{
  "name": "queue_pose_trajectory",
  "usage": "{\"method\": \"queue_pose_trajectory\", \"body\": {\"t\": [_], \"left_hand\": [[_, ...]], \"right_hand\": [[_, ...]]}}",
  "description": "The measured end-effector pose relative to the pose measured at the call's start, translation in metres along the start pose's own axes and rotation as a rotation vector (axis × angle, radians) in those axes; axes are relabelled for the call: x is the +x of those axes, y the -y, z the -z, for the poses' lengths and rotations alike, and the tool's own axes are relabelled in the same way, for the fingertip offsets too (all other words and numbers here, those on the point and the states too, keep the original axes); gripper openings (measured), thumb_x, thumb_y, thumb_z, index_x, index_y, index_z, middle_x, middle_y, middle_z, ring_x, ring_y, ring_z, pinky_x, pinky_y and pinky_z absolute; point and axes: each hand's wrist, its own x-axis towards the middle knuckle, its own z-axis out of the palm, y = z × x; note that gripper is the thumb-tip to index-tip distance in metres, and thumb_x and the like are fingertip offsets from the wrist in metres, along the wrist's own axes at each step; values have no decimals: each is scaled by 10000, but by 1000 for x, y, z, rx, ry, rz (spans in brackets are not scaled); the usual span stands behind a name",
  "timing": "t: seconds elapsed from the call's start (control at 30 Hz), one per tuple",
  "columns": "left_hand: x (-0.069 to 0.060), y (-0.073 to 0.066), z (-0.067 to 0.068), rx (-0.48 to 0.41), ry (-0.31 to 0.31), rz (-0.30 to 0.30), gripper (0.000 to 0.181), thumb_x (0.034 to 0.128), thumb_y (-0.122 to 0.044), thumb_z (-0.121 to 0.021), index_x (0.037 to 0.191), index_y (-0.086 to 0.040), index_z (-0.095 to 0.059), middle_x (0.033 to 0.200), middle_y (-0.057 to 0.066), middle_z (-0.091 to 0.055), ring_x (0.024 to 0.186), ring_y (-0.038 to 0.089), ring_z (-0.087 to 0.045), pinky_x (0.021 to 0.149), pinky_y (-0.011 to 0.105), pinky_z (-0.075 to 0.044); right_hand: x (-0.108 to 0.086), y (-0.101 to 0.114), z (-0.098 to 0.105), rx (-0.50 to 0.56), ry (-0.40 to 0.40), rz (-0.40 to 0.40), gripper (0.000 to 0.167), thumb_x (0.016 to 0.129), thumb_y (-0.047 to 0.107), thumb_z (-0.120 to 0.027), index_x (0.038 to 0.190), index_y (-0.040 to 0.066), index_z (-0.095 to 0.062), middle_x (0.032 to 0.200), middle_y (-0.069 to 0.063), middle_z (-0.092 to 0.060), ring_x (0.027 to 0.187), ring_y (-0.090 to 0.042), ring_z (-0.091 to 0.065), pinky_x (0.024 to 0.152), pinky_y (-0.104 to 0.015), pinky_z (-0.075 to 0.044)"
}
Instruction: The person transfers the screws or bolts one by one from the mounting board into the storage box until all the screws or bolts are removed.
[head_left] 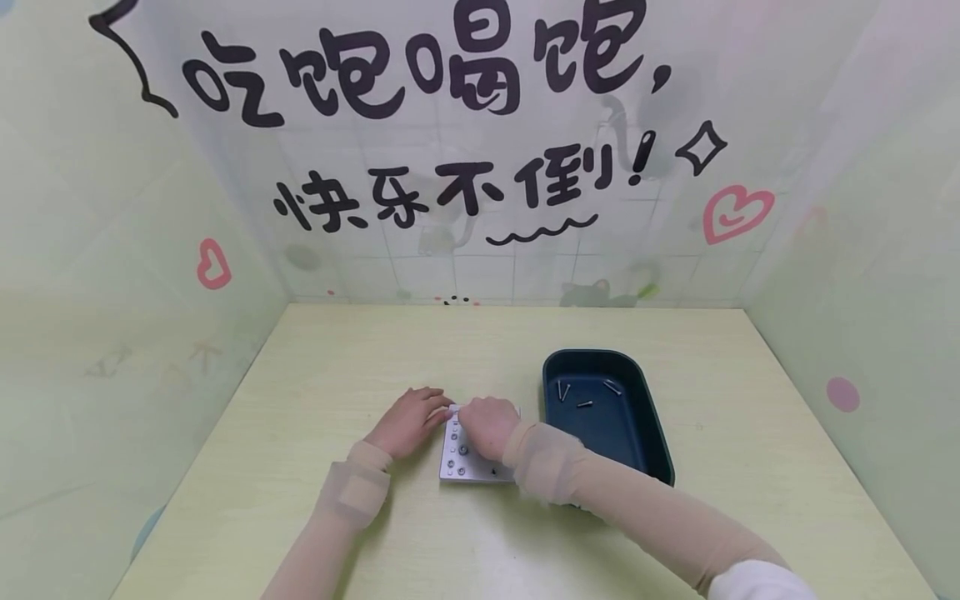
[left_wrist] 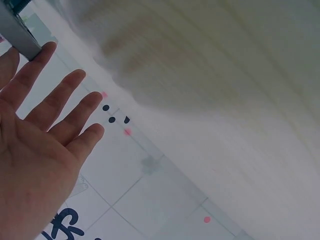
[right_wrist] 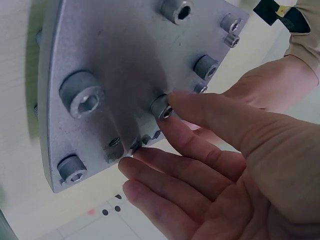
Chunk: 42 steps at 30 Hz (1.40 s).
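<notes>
A grey metal plate [head_left: 476, 471] lies on the table with several hex socket screws standing in it. My right hand [head_left: 491, 425] is over the plate; its thumb and index finger pinch the head of one hex socket screw [right_wrist: 161, 107], and the other fingers extend along the plate's edge. My left hand [head_left: 408, 423] is at the plate's far left corner. In the left wrist view its thumb and index finger hold that plate corner [left_wrist: 32, 52], while the other fingers are spread. A larger screw [right_wrist: 81, 95] stands elsewhere in the plate.
A dark blue tray [head_left: 660, 442] stands to the right of the plate, partly behind the right forearm. Several loose screws [head_left: 585, 404] lie in it. Printed walls [head_left: 480, 275] enclose the table [head_left: 360, 333] at the back and sides.
</notes>
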Motion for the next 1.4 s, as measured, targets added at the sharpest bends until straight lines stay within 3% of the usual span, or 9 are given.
{"method": "queue_pose_trajectory", "body": {"t": [0.47, 0.73, 0.83, 0.87, 1.0, 1.17, 1.4], "left_hand": [[-2, -3, 0, -9, 6, 23, 334, 1032, -285, -514, 1238, -67, -661, 1388, 211, -563, 1355, 417, -458, 1203, 571, -268], [-3, 6, -6, -29, -58, -59, 423, 1050, -387, -448, 1199, -62, -674, 1335, 235, -589, 1304, 456, -489, 1156, 618, -309], [-2, 6, -7, -23, -48, -49, 400, 1051, -361, -456, 1216, -66, -668, 1353, 231, -579, 1318, 451, -479, 1171, 608, -294], [-4, 0, -2, -37, -34, -30, 380, 1044, -342, -480, 1216, -60, -668, 1364, 228, -574, 1332, 446, -468, 1178, 606, -287], [-2, -3, 0, -16, 1, 9, 345, 1034, -298, -507, 1248, -69, -655, 1398, 211, -555, 1361, 418, -451, 1204, 575, -261], [-2, -2, 1, -17, -4, 1, 344, 1032, -299, -511, 1241, -68, -658, 1389, 212, -562, 1352, 420, -461, 1196, 583, -273], [-2, -3, 3, -23, 1, 14, 346, 1030, -301, -516, 1238, -63, -655, 1391, 215, -560, 1355, 420, -457, 1202, 578, -262]], "right_hand": [[-3, 6, -2, -131, -17, 26, 80, 936, 164, -675, 997, 150, -725, 865, -9, -718, 708, -110, -638, 635, -257, -605], [-4, 8, -2, -175, -31, 28, 96, 930, 184, -691, 1015, 161, -729, 899, 2, -724, 771, -113, -666, 653, -261, -613], [-5, 8, -1, -192, -44, 35, 102, 928, 186, -694, 1020, 164, -731, 894, 8, -722, 758, -106, -659, 637, -258, -612], [-6, 7, 1, -195, -51, 38, 102, 929, 184, -692, 1021, 165, -732, 892, 9, -722, 754, -105, -660, 629, -258, -611], [-10, 3, 10, -186, -78, 38, 89, 922, 165, -695, 1003, 164, -732, 876, 11, -721, 732, -106, -668, 600, -248, -604], [-14, -10, 26, -136, -118, 43, 112, 887, 135, -733, 997, 149, -718, 876, 8, -715, 747, -121, -677, 611, -232, -595], [-14, -28, 37, -19, -103, -18, 72, 916, 144, -707, 976, 106, -704, 853, -30, -701, 719, -152, -659, 596, -252, -588]]}}
